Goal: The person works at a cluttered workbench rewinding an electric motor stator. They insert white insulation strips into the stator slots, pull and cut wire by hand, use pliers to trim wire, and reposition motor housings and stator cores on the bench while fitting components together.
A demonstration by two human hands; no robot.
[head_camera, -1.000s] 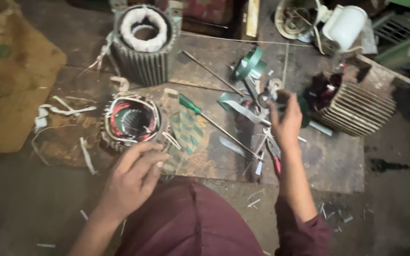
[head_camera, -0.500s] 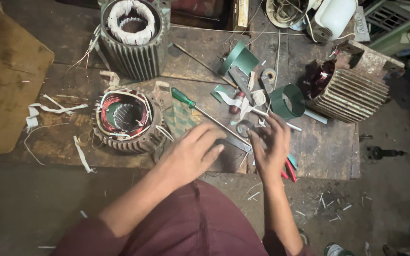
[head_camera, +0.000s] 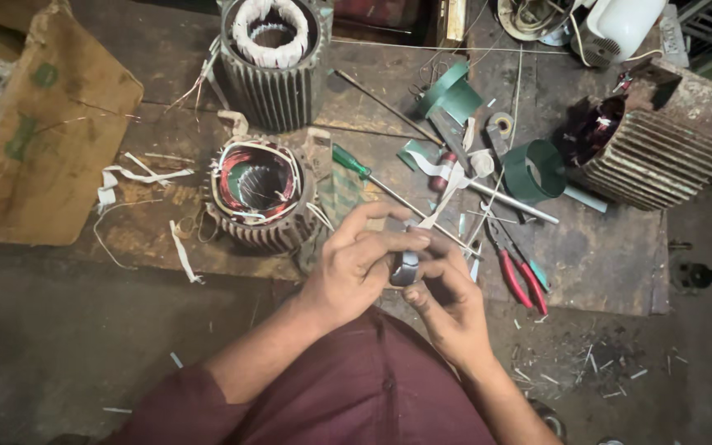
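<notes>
My left hand (head_camera: pixel 354 265) and my right hand (head_camera: pixel 448 290) meet low in the middle, both gripping a small grey tape roll (head_camera: pixel 405 267). A white strip (head_camera: pixel 448 189) runs from it up to the right. Just left of my hands stands a motor stator (head_camera: pixel 259 194) with red and white windings. A green-handled screwdriver (head_camera: pixel 362 169) lies beyond my fingers.
A second finned stator (head_camera: pixel 274 58) stands at the back, a third (head_camera: pixel 653 152) lies at the right. Red-handled pliers (head_camera: pixel 519 272), a green tape roll (head_camera: pixel 532 171) and green sheet pieces (head_camera: pixel 453 92) lie on the board. Brown cardboard (head_camera: pixel 35 140) sits at the left.
My hands have come together over the board's front edge and now hold the grey tape roll between them. Before, my right hand reached among the tools while my left hung free.
</notes>
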